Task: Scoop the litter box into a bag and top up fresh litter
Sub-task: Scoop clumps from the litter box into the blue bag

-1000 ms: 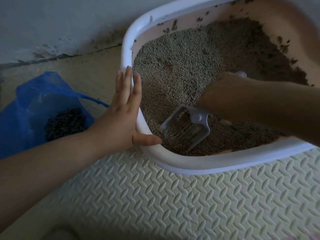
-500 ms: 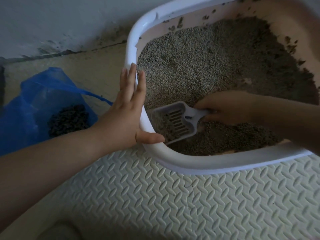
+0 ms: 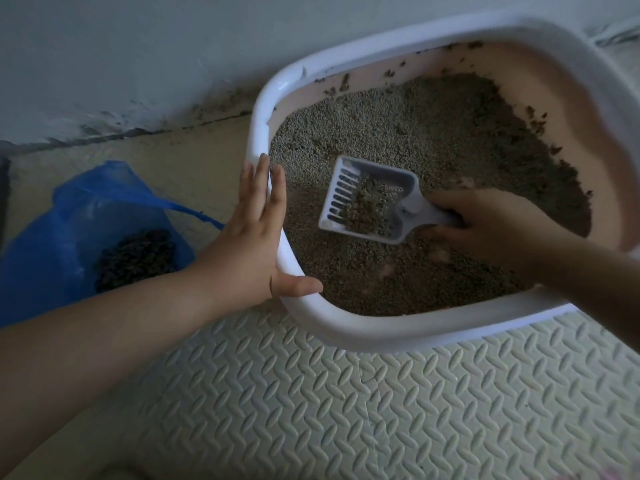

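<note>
Left hand (image 3: 249, 251) is flat against the outer side of the litter box (image 3: 346, 336), fingers straight and together along the white rim, thumb spread out across the near corner; nothing gripped there, just a press on the plastic. Right hand (image 3: 485, 220) is down inside the box, fingers curled round the handle of the scoop (image 3: 370, 199); the hands are well apart, with the scoop's slotted head lying between them. The head points toward the left hand and sits raised above the litter (image 3: 398, 133), carrying a small heap of clumps (image 3: 367, 206) in its middle; the slots nearest the left hand are bare. Grey-brown litter spreads under and beyond the right hand, darker and banked up on the far side past the right wrist; crumbs stick to the pink inner wall beyond both hands. Out past the left forearm lies the blue bag (image 3: 62, 237), mouth open, a pile of dark waste (image 3: 138, 258) inside it; bag and box are apart, the left hand between them. Below both arms, the ridged foam mat (image 3: 381, 410) runs under the near edge of the box; beyond the bag, a pale wall (image 3: 138, 46) meets the floor.
</note>
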A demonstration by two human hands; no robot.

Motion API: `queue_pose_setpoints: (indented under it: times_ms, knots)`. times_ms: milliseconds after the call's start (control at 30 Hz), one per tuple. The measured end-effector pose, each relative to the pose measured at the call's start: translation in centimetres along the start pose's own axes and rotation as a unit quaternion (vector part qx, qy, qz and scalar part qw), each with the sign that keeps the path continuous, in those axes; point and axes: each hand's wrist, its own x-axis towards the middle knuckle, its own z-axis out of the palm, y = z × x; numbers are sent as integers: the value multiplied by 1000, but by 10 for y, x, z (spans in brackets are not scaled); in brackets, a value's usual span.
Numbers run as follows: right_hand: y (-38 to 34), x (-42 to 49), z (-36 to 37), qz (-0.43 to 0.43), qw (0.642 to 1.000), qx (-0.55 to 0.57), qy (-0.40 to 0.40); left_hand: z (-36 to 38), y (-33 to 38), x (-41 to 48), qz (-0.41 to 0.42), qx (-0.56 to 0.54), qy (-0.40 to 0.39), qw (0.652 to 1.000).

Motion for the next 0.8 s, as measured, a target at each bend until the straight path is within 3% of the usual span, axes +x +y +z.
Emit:
queue_pose_setpoints:
  times_ms: [133, 267, 367, 467, 600, 800]
  knots:
    - [-7, -12, -5, 53, 998, 13, -4, 0, -3, 0, -2, 26, 12, 1000]
    - [-16, -20, -8, 137, 987, 59, -59, 1, 0, 6, -26, 40, 31, 998]
    - [-14, -20, -11, 197, 968, 147, -49, -5, 1, 17, -25, -13, 85, 996]
    - [-16, -15, -20, 251, 947, 196, -32, -20, -1, 46, -80, -75, 144, 984]
    - [-21, 4, -26, 280, 946, 147, -68, -25, 0, 76, -118, -63, 175, 975]
    - [-19, 47, -29, 305, 938, 139, -83, -13, 0, 77, -103, 14, 231, 967]
